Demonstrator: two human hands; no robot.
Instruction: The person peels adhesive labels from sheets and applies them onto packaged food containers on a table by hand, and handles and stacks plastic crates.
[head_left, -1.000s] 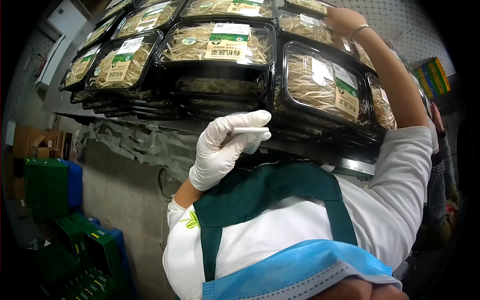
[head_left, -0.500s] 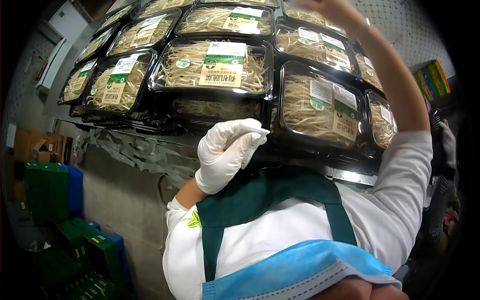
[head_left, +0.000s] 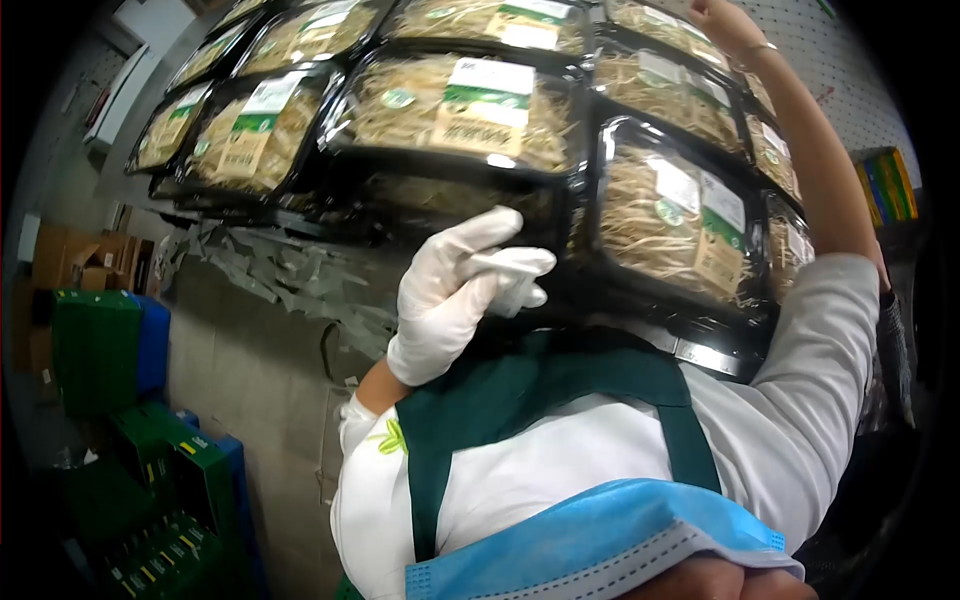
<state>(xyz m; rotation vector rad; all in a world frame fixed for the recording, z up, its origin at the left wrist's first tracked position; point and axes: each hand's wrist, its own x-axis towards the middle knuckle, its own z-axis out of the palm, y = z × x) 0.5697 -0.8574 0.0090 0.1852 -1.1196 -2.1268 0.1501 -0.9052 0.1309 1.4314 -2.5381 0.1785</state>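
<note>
- White thin flat paper-like piece (head_left: 512,292): in front of the chest, on the near side of the packs; markings too blurred to read.
- Left hand (head_left: 440,300), white-gloved: thumb and fingers clamped on that piece, one finger raised off it.
- Near-right black plastic tray of pale sprouts with clear lid (head_left: 680,220): right of left hand, labelled in white, green and tan.
- Near-middle labelled sprout tray (head_left: 455,110): just beyond left hand, atop a stack.
- Right hand (head_left: 728,25), bare, band at wrist: far right, beside the far trays, arm stretched out. Cut by top edge; can't tell fingers or contact.
- Step in hand, as judged: right hand works at the far trays while left keeps the piece ready near the body.
- Next move would call for a steady left grip and a right arm kept clear of the lids.
- Metal surface edge (head_left: 712,357) under trays; dark green cloth apron (head_left: 550,375) nearest.
- Near left, below: green plastic crates (head_left: 95,350).
</note>
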